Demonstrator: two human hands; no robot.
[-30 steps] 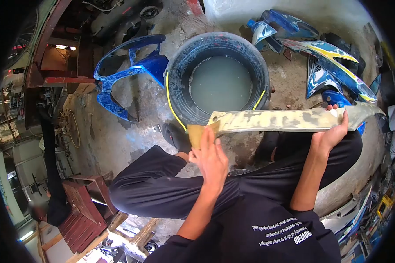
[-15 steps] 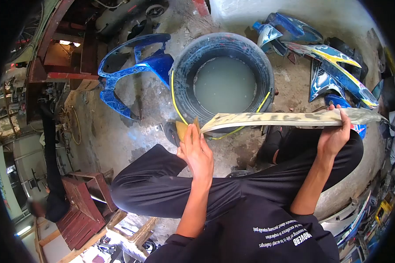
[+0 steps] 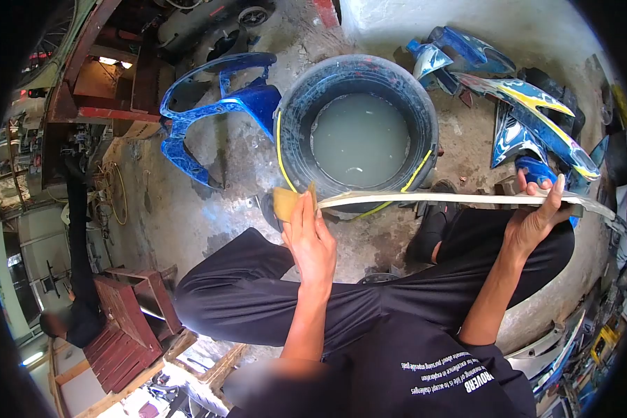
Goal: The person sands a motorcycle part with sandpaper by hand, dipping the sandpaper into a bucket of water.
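Note:
My left hand point(image 3: 309, 240) pinches a folded yellowish-brown sheet of sandpaper point(image 3: 285, 203) at the left end of a long, thin pale panel point(image 3: 425, 198). The panel is turned edge-on, with its white edge toward me, and spans level from my left hand past my right hand. Fingers of my right hand point(image 3: 533, 219) are wrapped round the panel near its right end. Behind the panel stands a black bucket point(image 3: 285, 97) holding cloudy water point(image 3: 361, 139).
A blue plastic frame point(image 3: 240, 104) lies left of the bucket. Blue, white and yellow panels point(image 3: 536, 104) are piled at the right. My crossed legs point(image 3: 258, 306) are below the panel. Another person point(image 3: 83, 320) is at the far left by a red wooden bench point(image 3: 122, 334).
The panel has rolled from showing its blotchy face to showing its narrow white edge. My left hand has shifted a little left with the sandpaper. The view has shifted slightly.

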